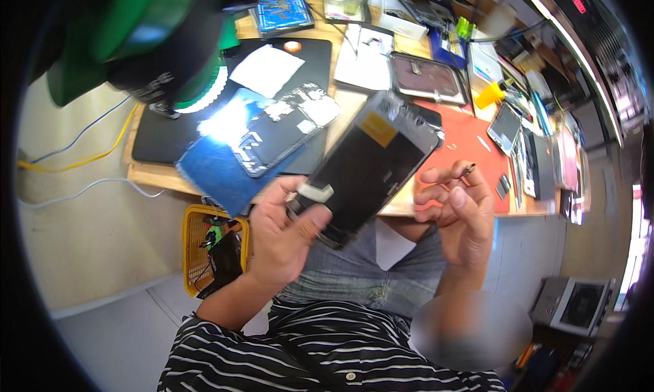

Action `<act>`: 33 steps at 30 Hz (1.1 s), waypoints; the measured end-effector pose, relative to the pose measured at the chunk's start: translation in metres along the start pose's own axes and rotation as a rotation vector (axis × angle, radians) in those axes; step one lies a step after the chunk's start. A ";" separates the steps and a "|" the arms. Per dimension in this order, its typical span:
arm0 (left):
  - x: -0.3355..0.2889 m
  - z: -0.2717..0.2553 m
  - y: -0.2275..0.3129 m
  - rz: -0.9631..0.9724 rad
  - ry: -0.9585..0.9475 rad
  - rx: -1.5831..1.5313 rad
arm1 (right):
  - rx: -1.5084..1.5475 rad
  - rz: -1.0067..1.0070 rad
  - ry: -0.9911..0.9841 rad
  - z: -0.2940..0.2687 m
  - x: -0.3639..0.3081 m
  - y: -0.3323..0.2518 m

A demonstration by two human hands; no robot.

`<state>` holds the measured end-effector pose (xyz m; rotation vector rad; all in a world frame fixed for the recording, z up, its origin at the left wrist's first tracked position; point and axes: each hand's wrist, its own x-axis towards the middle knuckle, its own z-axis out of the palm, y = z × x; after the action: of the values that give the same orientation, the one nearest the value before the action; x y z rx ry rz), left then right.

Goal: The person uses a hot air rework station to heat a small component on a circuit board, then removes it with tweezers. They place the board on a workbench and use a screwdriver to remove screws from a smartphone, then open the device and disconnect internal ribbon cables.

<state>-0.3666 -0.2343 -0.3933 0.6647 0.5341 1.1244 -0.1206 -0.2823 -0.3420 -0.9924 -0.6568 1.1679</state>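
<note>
My left hand grips a phone screen assembly by its lower left corner, thumb on top and fingers behind. It is tilted above the table's front edge. Its dark face bears a yellow square sticker near the top and a pale strip by my thumb. To its right, my right hand is raised, fingers curled, with a small dark piece at the fingertips, too small to name. Behind my left hand an opened phone housing lies on a blue cloth under a bright light.
A green and black lamp-like device looms at upper left. An orange mat lies right, with small parts on it. Behind are a white cloth, a brown phone case and a yellow bottle. A yellow basket stands below the table's left side.
</note>
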 end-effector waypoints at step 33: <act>0.011 0.113 -0.107 0.033 -0.527 0.979 | -0.655 -0.020 0.083 -0.100 -0.096 -0.011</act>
<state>-0.2167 -0.2777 -0.3922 1.7599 0.5976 0.6142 -0.0586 -0.4036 -0.3697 -1.5677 -1.0095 0.8961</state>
